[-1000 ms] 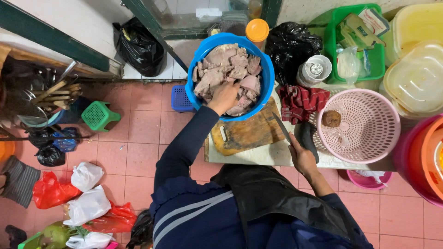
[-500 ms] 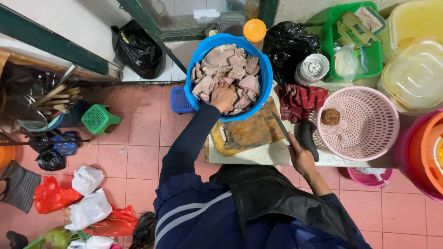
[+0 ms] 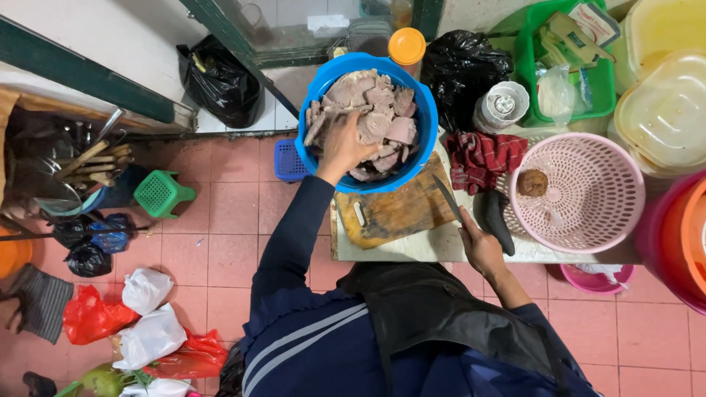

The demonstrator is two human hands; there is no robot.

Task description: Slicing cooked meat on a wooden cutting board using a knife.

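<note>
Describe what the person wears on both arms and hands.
Both hands are bare: no gloves, rings or watch visible. The left hand emerges from a long, snug dark navy sleeve. The right hand shows a bare wrist, with a dark sleeve beginning further up the forearm.

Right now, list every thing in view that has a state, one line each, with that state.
blue basin: heaped with pieces of meat
left hand: reaching into the meat
right hand: gripping the knife, blade over the board
wooden cutting board: bare, nothing being cut
pink basket: holds one brown lump
black bag: tied shut
</note>
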